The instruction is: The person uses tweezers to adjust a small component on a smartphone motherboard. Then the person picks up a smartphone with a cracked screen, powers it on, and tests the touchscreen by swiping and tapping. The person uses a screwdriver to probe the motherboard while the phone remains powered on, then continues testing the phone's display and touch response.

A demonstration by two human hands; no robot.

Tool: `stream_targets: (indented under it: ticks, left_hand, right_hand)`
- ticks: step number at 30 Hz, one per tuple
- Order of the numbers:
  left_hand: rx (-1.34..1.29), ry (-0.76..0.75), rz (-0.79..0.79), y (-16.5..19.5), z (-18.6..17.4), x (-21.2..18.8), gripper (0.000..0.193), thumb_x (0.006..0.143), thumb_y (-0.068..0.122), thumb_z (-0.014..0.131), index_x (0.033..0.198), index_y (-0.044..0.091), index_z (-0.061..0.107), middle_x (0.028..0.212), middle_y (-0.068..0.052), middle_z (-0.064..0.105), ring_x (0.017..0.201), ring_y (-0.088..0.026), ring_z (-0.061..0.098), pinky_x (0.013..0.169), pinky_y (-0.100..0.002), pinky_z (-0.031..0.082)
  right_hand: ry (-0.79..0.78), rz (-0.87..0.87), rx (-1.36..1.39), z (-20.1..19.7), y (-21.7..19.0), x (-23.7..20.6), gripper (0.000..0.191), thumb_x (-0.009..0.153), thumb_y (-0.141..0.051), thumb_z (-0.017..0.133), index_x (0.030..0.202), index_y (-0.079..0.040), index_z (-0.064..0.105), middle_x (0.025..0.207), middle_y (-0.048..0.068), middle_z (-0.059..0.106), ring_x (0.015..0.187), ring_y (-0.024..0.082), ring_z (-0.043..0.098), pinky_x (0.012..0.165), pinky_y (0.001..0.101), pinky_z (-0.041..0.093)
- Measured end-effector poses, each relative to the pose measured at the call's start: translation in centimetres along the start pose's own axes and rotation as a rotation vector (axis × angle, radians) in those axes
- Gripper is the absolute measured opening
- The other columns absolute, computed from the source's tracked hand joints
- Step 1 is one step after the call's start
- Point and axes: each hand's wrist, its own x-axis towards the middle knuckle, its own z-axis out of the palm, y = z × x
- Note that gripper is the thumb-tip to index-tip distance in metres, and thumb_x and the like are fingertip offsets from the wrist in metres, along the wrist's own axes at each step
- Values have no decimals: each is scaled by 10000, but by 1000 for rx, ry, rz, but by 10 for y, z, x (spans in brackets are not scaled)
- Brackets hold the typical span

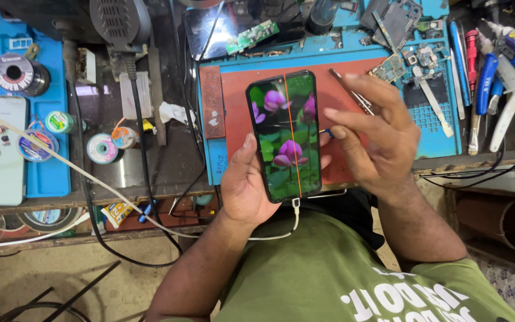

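Left hand (pixel 247 189): I cup the phone (pixel 285 134) from below, thumb pressed on its left edge, fingers wrapped behind it.
Right hand (pixel 372 136): my fingers are spread loosely beside the phone's right edge; whether the fingertips touch it I cannot tell. A small blue thing shows between them, too small to make out.
Phone: upright above the near edge of the red mat (pixel 338 101), screen lit with pink flowers and one thin orange line running top to bottom.
Cable (pixel 287 229): white, plugged into the phone's near end, looping left over my shirt.
Room: bare mat lies to the left of the phone; tweezers (pixel 353 94) lie just behind my right fingers, tools (pixel 496 83) crowd the far right, spools (pixel 101 148) sit well left.
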Motion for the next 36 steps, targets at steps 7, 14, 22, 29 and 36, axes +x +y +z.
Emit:
stream_targets:
  ticks: [7, 14, 22, 29, 36]
  left_hand:
    - [43, 12, 7, 2, -7, 2, 649, 1164, 453, 357, 1552, -63, 420, 1478, -297, 526, 1396, -391, 520, 1217, -518, 409]
    - [-15, 11, 17, -2, -6, 4, 640, 1166, 436, 354, 1568, -58, 416, 1468, -273, 537, 1426, -403, 489, 1234, -578, 397]
    - [-14, -30, 30, -1, -3, 4, 609, 1163, 426, 368, 1558, -31, 446, 1473, -247, 553, 1443, -411, 485, 1225, -616, 389]
    - [-51, -28, 24, -7, -6, 3, 602, 1165, 423, 348, 1527, -37, 487, 1504, -240, 569, 1467, -432, 513, 1237, -673, 417]
    - [28, -8, 22, -10, -6, 3, 610, 1150, 441, 383, 1514, -29, 520, 1485, -229, 588, 1412, -409, 549, 1204, -681, 416]
  right_hand:
    - [65, -58, 47, 7, 9, -14, 273, 845, -121, 894, 883, -61, 631, 1181, 137, 678, 1105, 282, 663, 963, 400, 515]
    - [30, -57, 53, 3, 7, -13, 209, 970, -227, 665, 931, -24, 694, 1119, 172, 692, 1078, 313, 661, 975, 434, 526]
    - [61, 306, 281, 1, -11, -16, 136, 1065, -68, 658, 1188, -15, 681, 1165, 127, 671, 1043, 163, 679, 899, 270, 558]
    - [-29, 829, 725, 3, -10, -9, 244, 1027, -78, 606, 1236, 25, 680, 920, 49, 725, 711, 85, 671, 611, 244, 579]
    - [-64, 845, 873, 1, 1, -5, 183, 1001, -62, 665, 1121, 61, 728, 901, 77, 754, 768, 97, 700, 691, 258, 592]
